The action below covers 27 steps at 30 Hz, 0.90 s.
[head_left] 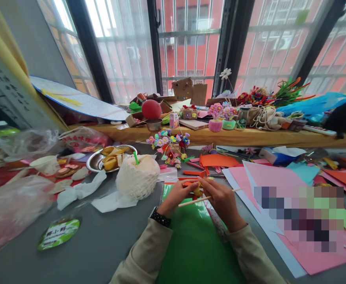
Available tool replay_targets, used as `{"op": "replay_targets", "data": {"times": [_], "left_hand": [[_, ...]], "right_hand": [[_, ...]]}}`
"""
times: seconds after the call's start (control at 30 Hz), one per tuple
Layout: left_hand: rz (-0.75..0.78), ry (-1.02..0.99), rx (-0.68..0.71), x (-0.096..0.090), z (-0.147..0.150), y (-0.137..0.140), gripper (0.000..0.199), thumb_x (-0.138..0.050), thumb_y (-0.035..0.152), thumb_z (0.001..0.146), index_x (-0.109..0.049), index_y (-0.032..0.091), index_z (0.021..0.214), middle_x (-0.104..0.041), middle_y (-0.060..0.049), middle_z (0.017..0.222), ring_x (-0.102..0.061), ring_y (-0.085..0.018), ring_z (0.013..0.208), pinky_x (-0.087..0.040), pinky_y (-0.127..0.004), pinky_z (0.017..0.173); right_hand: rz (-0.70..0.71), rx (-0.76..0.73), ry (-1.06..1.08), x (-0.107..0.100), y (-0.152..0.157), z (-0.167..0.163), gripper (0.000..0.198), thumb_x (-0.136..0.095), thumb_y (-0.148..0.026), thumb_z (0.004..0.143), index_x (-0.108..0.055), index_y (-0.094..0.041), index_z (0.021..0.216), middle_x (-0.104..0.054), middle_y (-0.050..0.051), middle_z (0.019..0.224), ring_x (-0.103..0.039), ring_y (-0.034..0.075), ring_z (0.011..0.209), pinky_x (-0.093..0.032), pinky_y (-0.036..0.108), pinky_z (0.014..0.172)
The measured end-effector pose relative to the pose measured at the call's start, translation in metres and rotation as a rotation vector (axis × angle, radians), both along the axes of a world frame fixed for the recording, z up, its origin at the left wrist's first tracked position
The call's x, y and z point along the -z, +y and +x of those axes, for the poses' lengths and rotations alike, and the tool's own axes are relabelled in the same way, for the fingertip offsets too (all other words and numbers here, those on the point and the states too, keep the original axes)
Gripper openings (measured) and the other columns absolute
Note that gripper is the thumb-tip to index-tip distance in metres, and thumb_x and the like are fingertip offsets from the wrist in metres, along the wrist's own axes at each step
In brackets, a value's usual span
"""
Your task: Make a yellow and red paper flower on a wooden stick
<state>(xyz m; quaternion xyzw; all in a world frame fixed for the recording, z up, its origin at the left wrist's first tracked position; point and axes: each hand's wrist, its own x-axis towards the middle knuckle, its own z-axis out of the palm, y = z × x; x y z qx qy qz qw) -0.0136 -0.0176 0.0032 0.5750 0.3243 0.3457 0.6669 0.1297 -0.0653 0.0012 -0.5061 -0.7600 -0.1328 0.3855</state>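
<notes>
My left hand (177, 194) and my right hand (222, 200) meet over the green sheet (196, 244), fingertips close together. Between them is a small yellow crumpled or folded piece (197, 191), partly hidden by my fingers. A thin wooden stick (192, 202) runs slantwise through my right hand, its far end coming out past the knuckles. The fingers of my left hand are closed in a pinch at the yellow piece. Just beyond my hands lie orange paper strips (193, 172).
Pink and white sheets (238, 185) lie to the right. On the left are a coconut in white netting (137, 177) with a green straw, a metal bowl (90, 162) of peels, and a green label (59, 233). Craft flowers (170, 146) stand behind, below the crowded windowsill (125, 133).
</notes>
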Motion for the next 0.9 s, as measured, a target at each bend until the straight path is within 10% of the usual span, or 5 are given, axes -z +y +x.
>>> {"op": "replay_targets", "data": {"times": [0.47,0.73,0.9], "left_hand": [[-0.135,-0.198,0.050,-0.010,-0.007,-0.005,0.030,-0.058,0.030,0.065,-0.054,0.018,0.092,-0.056,-0.005,0.095,-0.056,-0.013,0.076,-0.042,-0.025,0.068],[0.045,-0.156,-0.059,-0.009,-0.001,-0.006,0.021,-0.058,0.028,0.065,-0.050,0.014,0.078,-0.054,-0.002,0.081,-0.056,-0.012,0.071,-0.044,-0.024,0.064],[0.347,-0.083,-0.218,-0.006,0.003,-0.007,0.017,-0.055,0.026,0.068,-0.047,0.015,0.078,-0.050,-0.004,0.091,-0.054,-0.013,0.079,-0.045,-0.027,0.071]], "right_hand": [[-0.026,-0.240,0.289,-0.005,0.001,0.008,0.021,-0.047,-0.018,0.076,-0.060,-0.026,0.090,-0.055,0.003,0.092,-0.054,0.011,0.073,-0.044,0.022,0.060],[-0.149,-0.162,0.417,-0.010,0.001,0.011,0.024,-0.050,-0.024,0.073,-0.056,-0.023,0.096,-0.047,0.004,0.091,-0.038,0.005,0.045,-0.037,0.022,0.042],[-0.134,-0.022,0.498,-0.016,0.001,0.015,0.018,-0.048,-0.032,0.074,-0.059,-0.019,0.079,-0.050,0.005,0.085,-0.049,0.013,0.066,-0.041,0.024,0.053]]}}
